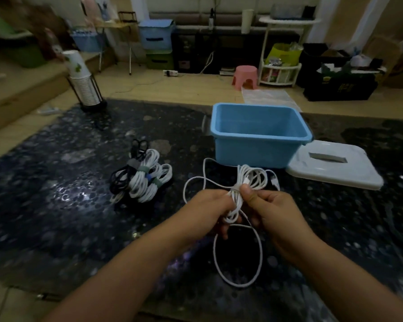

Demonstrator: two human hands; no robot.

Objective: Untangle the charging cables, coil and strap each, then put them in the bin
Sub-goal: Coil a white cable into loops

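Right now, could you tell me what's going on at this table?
A person is working on a white charging cable above the dark table. Both the left hand and the right hand grip the bundle, which has a grey strap around it while loose loops trail out. A pile of strapped cables lies to the left. The blue bin appears empty, with its white lid beside it.

A single head-worn wide-angle camera looked forward and down from close above the dark speckled glossy tabletop, the forearms entering from the bottom edge, with the cluttered room floor visible far beyond.
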